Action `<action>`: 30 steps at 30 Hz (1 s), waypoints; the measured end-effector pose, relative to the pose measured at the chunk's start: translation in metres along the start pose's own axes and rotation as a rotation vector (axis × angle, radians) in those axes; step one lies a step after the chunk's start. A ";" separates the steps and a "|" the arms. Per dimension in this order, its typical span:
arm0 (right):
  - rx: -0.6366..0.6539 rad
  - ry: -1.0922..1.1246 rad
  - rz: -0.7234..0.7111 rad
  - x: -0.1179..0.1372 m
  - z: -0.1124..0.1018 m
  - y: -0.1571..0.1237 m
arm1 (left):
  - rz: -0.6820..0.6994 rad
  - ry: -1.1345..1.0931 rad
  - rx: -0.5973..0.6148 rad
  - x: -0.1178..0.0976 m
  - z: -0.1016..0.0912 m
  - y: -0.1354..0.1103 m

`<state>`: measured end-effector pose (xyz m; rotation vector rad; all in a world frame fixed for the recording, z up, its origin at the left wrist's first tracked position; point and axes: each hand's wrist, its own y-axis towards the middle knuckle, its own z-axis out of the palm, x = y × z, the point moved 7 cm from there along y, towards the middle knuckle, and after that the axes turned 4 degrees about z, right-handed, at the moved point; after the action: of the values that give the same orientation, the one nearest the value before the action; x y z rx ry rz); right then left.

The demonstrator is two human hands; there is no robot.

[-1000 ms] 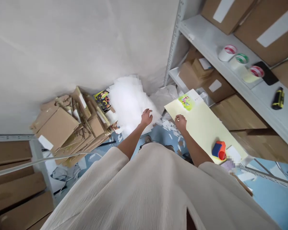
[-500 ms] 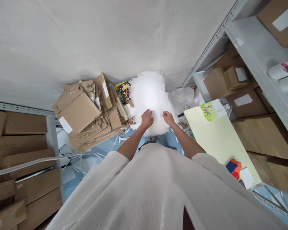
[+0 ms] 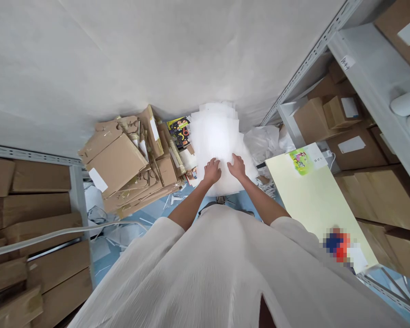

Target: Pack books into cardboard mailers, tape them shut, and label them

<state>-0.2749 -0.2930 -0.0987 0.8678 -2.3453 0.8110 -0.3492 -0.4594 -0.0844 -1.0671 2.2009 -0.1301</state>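
Observation:
A stack of white, slightly see-through sheets [image 3: 217,130] lies in front of me against the wall; I cannot tell if they are foam or plastic. My left hand [image 3: 212,171] rests on the stack's near part, fingers spread and pointing away from me. To its right, my right hand [image 3: 237,166] also lies on the sheets with its fingers stretched out. Both hands appear to hold nothing. Colourful books [image 3: 179,132] stick out along the stack's left side.
Flattened cardboard boxes [image 3: 116,161] are piled to the left. A pale yellow table [image 3: 314,196] with a picture booklet [image 3: 301,160] stands on the right. Shelves of cartons [image 3: 365,191] flank both sides. Crumpled clear plastic [image 3: 263,141] lies right of the stack. Scraps litter the blue floor.
My right hand has gone from closed fingers near the stack's right side to lying stretched out on the sheets. My left hand stays on the stack. The view has shifted slightly.

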 end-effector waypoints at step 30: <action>-0.354 0.346 0.167 -0.157 -0.223 -0.072 | 0.437 0.138 -0.011 -0.182 0.039 0.037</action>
<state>-0.0641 -0.1238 -0.0172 0.3555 -2.1745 0.5323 -0.2710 -0.2954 -0.0308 -0.5740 2.5069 0.0034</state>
